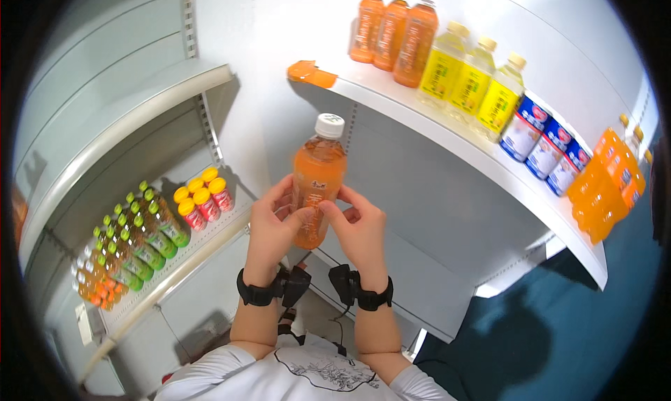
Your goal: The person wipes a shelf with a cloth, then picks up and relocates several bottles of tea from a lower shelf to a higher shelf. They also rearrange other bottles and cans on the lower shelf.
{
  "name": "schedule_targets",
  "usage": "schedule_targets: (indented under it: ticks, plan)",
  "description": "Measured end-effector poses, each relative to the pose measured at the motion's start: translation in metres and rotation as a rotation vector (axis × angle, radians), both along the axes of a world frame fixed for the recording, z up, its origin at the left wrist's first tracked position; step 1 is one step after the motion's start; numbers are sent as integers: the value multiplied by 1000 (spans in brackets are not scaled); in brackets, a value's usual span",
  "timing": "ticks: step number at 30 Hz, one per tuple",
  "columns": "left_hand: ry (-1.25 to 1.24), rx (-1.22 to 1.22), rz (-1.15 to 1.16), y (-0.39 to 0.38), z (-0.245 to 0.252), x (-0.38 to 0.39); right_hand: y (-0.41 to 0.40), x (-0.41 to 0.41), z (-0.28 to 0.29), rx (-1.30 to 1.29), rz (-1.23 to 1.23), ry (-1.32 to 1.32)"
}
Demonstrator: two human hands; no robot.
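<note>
An orange-coloured drink bottle [321, 175] with a white cap is held upright in front of me, its printed front turned towards me. My left hand [278, 217] grips it from the left, thumb across the front. From the other side my right hand [356, 220] closes on the same bottle, its thumb also on the front. The bottle's back is hidden. Behind it to the upper right, similar orange bottles [415, 44] stand on a white shelf [367, 94], beside pale bottles with yellow labels [466, 86].
Blue-and-white cans [527, 128] and larger orange soda bottles [603, 181] continue along the right shelf. An orange piece [312, 74] covers its left end. On the lower left shelf [173, 275] stand green-capped bottles [141, 233] and red cans with yellow lids [204, 199]. An upper left shelf [131, 102] juts out above.
</note>
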State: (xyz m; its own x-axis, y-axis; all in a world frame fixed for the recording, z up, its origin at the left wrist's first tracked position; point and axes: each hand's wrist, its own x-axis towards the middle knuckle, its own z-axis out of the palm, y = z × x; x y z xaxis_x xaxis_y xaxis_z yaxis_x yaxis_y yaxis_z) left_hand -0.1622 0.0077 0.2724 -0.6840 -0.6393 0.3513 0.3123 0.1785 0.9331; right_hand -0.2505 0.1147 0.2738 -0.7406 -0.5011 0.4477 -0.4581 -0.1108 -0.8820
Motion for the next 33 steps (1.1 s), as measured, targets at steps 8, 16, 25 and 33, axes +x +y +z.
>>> schedule_targets:
  ticks: [8,16,25,33]
  plan:
    - [-53,-102,181,3,9,43,-17,34,-2,-91,144,-124]
    - [59,-69,204,-29,13,87,-50,74,18,-55,262,-74]
    - [68,-211,343,-100,17,197,-133,179,21,-146,383,-102]
    - [24,-183,537,-127,38,321,-190,287,37,-139,542,-66]
